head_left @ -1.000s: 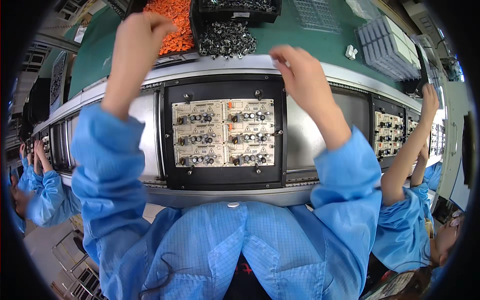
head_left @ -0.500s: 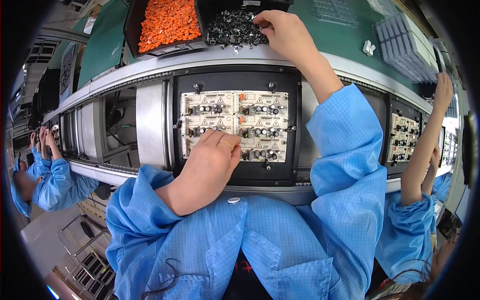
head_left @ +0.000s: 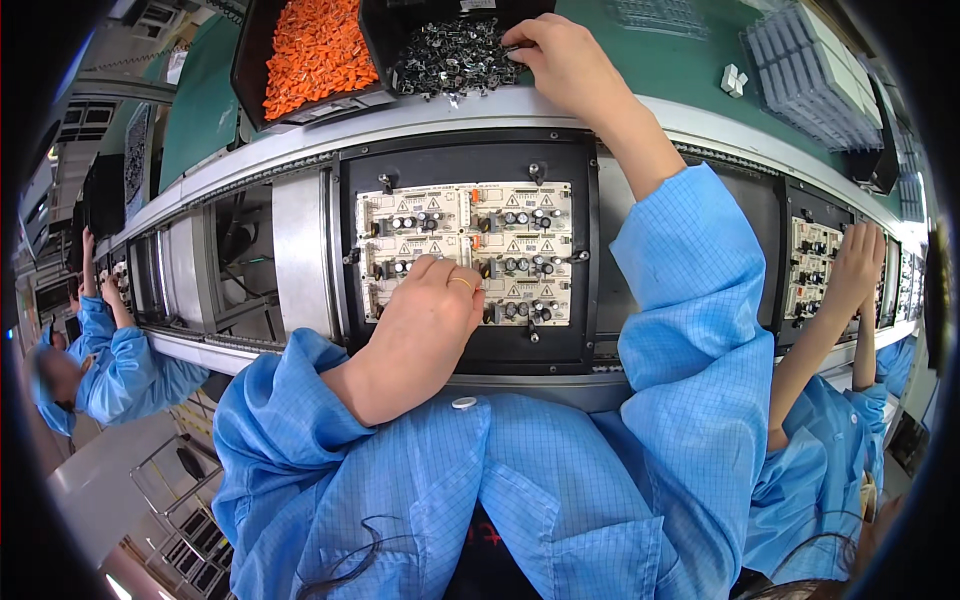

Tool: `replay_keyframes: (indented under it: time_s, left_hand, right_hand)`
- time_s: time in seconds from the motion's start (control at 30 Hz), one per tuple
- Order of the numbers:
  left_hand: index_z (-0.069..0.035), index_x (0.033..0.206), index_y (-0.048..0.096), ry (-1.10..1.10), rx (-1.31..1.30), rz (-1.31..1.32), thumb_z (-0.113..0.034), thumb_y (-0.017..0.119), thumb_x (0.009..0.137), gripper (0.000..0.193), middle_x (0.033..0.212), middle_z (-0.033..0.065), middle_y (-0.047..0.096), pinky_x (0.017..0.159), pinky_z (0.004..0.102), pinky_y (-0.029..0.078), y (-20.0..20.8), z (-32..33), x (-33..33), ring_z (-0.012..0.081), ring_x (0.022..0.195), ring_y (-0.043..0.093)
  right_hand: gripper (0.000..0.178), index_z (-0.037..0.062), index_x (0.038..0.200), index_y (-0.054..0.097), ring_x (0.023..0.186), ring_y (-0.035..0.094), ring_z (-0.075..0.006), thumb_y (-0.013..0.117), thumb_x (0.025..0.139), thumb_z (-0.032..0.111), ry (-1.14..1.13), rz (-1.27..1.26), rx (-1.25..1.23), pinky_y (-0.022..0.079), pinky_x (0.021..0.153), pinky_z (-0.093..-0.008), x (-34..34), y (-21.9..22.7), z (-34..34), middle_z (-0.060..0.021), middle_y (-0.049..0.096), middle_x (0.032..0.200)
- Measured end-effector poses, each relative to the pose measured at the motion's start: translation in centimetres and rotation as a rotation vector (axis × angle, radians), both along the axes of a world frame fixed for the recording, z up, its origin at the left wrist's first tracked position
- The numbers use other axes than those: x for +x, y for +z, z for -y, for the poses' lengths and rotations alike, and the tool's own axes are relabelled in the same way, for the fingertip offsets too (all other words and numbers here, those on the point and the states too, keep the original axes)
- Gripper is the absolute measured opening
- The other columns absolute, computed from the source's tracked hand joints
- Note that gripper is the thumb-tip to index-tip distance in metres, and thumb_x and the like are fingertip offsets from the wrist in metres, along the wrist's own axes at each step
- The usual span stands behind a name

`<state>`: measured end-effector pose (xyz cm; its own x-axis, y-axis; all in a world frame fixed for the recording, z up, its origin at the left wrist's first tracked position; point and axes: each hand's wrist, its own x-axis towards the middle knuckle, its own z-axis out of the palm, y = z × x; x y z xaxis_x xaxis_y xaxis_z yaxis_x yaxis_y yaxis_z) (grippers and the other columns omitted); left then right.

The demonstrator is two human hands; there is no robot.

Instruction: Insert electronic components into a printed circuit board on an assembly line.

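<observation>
A person in a blue checked smock is working over a circuit board panel (head_left: 515, 245), which is lying in a black carrier (head_left: 470, 158) at the centre of the frame.

The left hand (head_left: 415, 315), a ring on one finger, is reaching over the panel's lower middle; its fingers are bunching downward, and their tips are hidden, so whether they are gripping anything cannot be told.

The right hand (head_left: 570, 65), top centre, is dipping at the right edge of a heap of small dark parts (head_left: 455, 60). Its thumb and forefinger are curling toward each other (whether a part is sitting between them is too small to tell).

Left of the heap, orange pieces (head_left: 315, 55) are filling a black bin; two orange bits are showing on the panel. White blocks (head_left: 734, 80) are resting on the green counter (head_left: 660, 80), upper right.

The step in hand seems to be picking a part while tending the panel; the next move is probably calling for a fine, single-piece pinch.
</observation>
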<state>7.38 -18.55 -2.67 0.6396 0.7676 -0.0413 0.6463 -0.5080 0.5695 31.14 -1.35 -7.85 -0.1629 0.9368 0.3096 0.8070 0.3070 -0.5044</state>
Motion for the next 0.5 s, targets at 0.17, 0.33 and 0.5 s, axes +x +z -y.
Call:
replay_keyframes:
  time_s: [0.17, 0.33, 0.5]
  left_hand:
    - [0.001, 0.093, 0.065, 0.002, -0.004, 0.025, -0.002, 0.07, 0.083, 0.011, 0.086, 0.0159, 0.064, 0.076, 0.0413, 0.051, 0.2, 0.0, -0.1, 0.0348, 0.085, 0.061]
    - [-0.002, 0.087, 0.062, 0.159, 0.114, 0.082, -0.007, 0.067, 0.087, 0.007, 0.08, 0.0187, 0.064, 0.071, 0.0439, 0.051, 2.3, -5.5, -1.4, 0.0359, 0.079, 0.063]
    - [0.001, 0.106, 0.066, 0.314, 0.86, -0.172, -0.016, 0.062, 0.094, 0.022, 0.086, 0.0186, 0.069, 0.072, 0.0369, 0.052, -0.8, -25.2, -7.2, 0.0333, 0.081, 0.066]
  right_hand:
    - [0.02, 0.0055, 0.106, 0.072, 0.091, 0.068, -0.0302, 0.067, 0.088, 0.011, -0.027, -0.178, -0.056, 0.054, 0.083, -0.0387, 0.7, 0.6, -0.4, -0.0132, 0.071, 0.097]
    - [0.023, 0.0067, 0.11, 0.072, 0.089, 0.07, -0.0205, 0.067, 0.088, 0.008, -0.083, -0.167, -0.119, 0.054, 0.082, -0.0321, 2.7, 0.9, 1.2, -0.0105, 0.073, 0.099]
    - [0.025, 0.0035, 0.11, 0.072, 0.088, 0.069, -0.0161, 0.068, 0.086, 0.008, -0.086, -0.19, -0.162, 0.055, 0.081, -0.0295, 2.6, 1.1, 3.0, -0.0094, 0.074, 0.097]
